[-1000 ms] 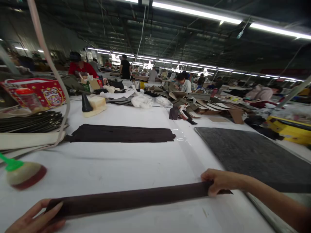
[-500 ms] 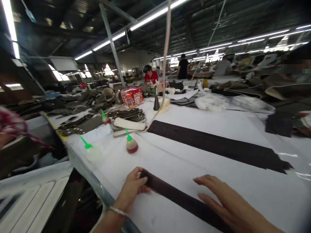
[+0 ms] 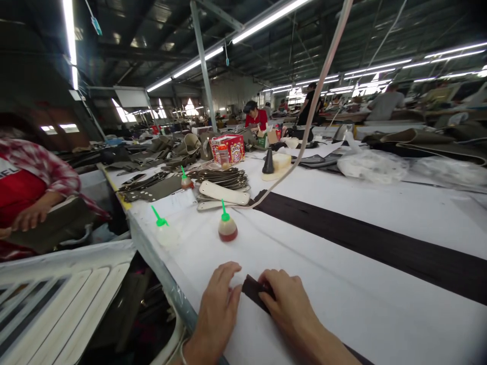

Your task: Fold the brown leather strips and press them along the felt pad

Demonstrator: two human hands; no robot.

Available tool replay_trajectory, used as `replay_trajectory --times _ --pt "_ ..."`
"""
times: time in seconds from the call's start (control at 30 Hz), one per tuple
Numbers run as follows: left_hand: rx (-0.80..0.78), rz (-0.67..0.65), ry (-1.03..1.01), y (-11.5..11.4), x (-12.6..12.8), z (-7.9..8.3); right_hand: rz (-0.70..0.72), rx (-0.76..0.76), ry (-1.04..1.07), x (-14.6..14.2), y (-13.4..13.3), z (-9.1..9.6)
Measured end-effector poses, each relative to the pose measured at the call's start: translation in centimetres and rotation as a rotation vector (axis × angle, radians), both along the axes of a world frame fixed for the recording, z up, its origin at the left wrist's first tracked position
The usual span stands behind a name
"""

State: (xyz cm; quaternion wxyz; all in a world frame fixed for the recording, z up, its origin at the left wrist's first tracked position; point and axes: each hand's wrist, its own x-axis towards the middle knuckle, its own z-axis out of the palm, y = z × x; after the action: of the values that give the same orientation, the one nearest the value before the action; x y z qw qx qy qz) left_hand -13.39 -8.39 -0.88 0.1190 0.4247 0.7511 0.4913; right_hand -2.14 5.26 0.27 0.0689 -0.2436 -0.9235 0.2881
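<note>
Table edge (image 3: 160,271) seemingly near left hand (image 3: 219,306)

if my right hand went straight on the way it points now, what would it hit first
Probably your left hand, just past the end of the dark strip that your right hand holds, though depth is hard to judge.

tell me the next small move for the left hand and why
Perhaps close the left hand on the nearby end of the dark strip: it is open just beside that end, while the right hand already pinches the strip close by.
</note>
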Motion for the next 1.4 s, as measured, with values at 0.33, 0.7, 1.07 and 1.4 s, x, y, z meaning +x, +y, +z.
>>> replay_trajectory --times 0.33,0.7,1.07,1.4 --pt "-0.248 -0.354 0.864 -1.3 -0.4 -0.8 0.092 0.041 0.032 -0.3 0.4 -2.0" --pt "-0.31 -0.402 0.838 -1.6 -1.2 0.1 0.103 0.006 0.148 0.2 0.1 -2.7" --pt "-0.299 -0.412 0.827 -1.8 -1.6 -0.1 0.154 0.057 0.225 1.0 -0.4 -3.0" --pt "-0.291 -0.402 0.784 -1.9 -1.9 0.1 0.241 0.237 0.199 1.5 -0.8 -2.7"
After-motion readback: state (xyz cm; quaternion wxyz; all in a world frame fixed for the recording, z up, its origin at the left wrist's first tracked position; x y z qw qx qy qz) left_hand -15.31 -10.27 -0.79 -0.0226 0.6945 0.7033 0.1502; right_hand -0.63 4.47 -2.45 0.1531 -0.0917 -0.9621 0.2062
